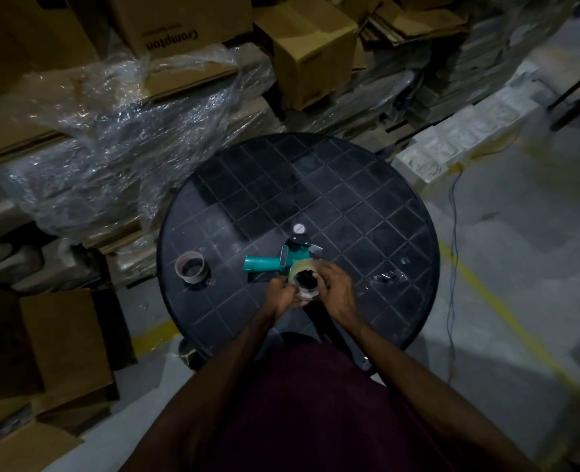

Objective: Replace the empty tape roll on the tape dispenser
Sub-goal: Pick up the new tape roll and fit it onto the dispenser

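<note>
A green tape dispenser (275, 262) lies on a round black table (367, 212), its handle pointing left. A clear tape roll (299, 272) sits at the dispenser's near side, over a dark hub. My left hand (280, 296) grips the roll's left edge. My right hand (338, 289) grips its right edge. An empty brown cardboard core (192, 266) stands on the table to the left, apart from both hands. Whether the roll is fully seated on the hub is hidden by my fingers.
Cardboard boxes (312, 49) and crumpled plastic wrap (118, 131) are stacked behind and left of the table. An open box (67, 338) stands on the floor at the left. A thin cable (453, 233) runs along the floor at the right.
</note>
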Demonstrator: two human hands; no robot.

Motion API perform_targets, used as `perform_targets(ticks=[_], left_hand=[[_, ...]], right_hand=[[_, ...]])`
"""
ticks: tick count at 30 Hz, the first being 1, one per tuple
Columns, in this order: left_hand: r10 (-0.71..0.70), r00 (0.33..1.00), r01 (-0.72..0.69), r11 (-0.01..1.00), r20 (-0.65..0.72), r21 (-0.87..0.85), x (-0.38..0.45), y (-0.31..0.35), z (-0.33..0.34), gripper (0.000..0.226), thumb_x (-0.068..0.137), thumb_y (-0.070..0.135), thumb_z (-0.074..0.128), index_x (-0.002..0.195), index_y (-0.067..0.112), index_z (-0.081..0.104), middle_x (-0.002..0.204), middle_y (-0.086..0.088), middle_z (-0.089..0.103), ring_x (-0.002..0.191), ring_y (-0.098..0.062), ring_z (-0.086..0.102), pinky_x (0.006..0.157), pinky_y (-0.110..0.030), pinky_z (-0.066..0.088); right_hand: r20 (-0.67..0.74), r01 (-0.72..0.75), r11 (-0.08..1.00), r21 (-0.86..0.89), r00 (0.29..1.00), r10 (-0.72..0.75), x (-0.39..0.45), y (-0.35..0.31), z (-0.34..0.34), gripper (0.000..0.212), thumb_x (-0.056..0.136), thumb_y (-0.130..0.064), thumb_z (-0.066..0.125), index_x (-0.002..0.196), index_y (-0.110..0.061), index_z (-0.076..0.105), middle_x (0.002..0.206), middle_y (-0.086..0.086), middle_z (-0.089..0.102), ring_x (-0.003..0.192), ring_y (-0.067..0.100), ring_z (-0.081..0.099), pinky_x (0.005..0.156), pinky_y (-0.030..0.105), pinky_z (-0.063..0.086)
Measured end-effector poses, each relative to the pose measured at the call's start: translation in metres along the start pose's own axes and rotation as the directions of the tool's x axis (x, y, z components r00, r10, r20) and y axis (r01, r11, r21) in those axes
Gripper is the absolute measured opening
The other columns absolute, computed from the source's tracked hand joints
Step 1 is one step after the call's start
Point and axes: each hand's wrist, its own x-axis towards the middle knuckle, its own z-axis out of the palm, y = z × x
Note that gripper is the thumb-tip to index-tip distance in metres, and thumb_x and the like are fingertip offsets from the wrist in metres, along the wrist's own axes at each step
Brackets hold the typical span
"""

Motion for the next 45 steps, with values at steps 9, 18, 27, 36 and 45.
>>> perform_targets(ticks=[9, 18, 27, 36, 45], left_hand=[[-0.028, 0.999, 0.029, 0.999, 0.017, -0.042, -0.001, -0.003, -0.002, 0.027, 0.089, -0.011, 0.044, 0.108, -0.002, 0.06, 0.108, -0.028, 0.07, 0.096, -0.041, 0.072, 0.064, -0.034, 0.064], [0.108, 0.982, -0.084, 0.985, -0.154, 0.153, 0.068, -0.051, -0.014, 0.028, 0.072, 0.041, 0.08, 0.082, 0.018, 0.067, 0.082, -0.011, 0.074, 0.078, -0.034, 0.075, 0.074, -0.056, 0.061], [0.311, 0.945, -0.232, 0.855, -0.101, 0.464, 0.038, 0.032, 0.001, 0.019, 0.09, 0.013, 0.065, 0.108, 0.008, 0.065, 0.087, -0.013, 0.075, 0.074, -0.022, 0.07, 0.07, -0.027, 0.057], [0.365, 0.93, -0.266, 0.757, -0.049, 0.597, 0.06, 0.038, -0.003, 0.019, 0.093, 0.016, 0.06, 0.098, 0.001, 0.07, 0.085, -0.02, 0.075, 0.075, -0.035, 0.072, 0.074, -0.044, 0.061], [0.364, 0.931, -0.221, 0.63, -0.032, 0.744, 0.074, 0.028, -0.012, 0.026, 0.097, 0.018, 0.053, 0.096, 0.001, 0.073, 0.095, -0.021, 0.074, 0.093, -0.038, 0.068, 0.08, -0.037, 0.049]], right_hand=[[-0.057, 0.018, 0.995, 0.099, 0.998, -0.012, -0.006, 0.0, -0.003, 0.028, 0.096, -0.02, 0.061, 0.121, -0.009, 0.068, 0.122, 0.008, 0.069, 0.109, 0.017, 0.066, 0.094, 0.035, 0.056], [-0.053, -0.213, 0.957, 0.199, 0.972, 0.227, 0.0, 0.008, -0.004, 0.025, 0.094, -0.02, 0.063, 0.113, -0.006, 0.072, 0.102, 0.007, 0.075, 0.089, 0.016, 0.072, 0.071, 0.009, 0.051], [-0.035, -0.301, 0.934, 0.191, 0.949, 0.313, 0.033, -0.001, -0.011, 0.025, 0.092, -0.014, 0.064, 0.114, -0.008, 0.073, 0.101, 0.005, 0.075, 0.087, 0.011, 0.07, 0.068, 0.004, 0.047], [0.032, -0.432, 0.888, 0.156, 0.901, 0.433, 0.057, 0.01, -0.006, 0.019, 0.09, -0.016, 0.067, 0.099, -0.001, 0.077, 0.084, 0.012, 0.074, 0.074, 0.014, 0.063, 0.049, -0.003, 0.037], [0.153, -0.577, 0.807, 0.129, 0.815, 0.559, 0.064, 0.062, 0.039, 0.021, 0.085, -0.027, 0.072, 0.099, -0.013, 0.078, 0.083, 0.011, 0.077, 0.075, 0.024, 0.074, 0.071, 0.041, 0.062]])
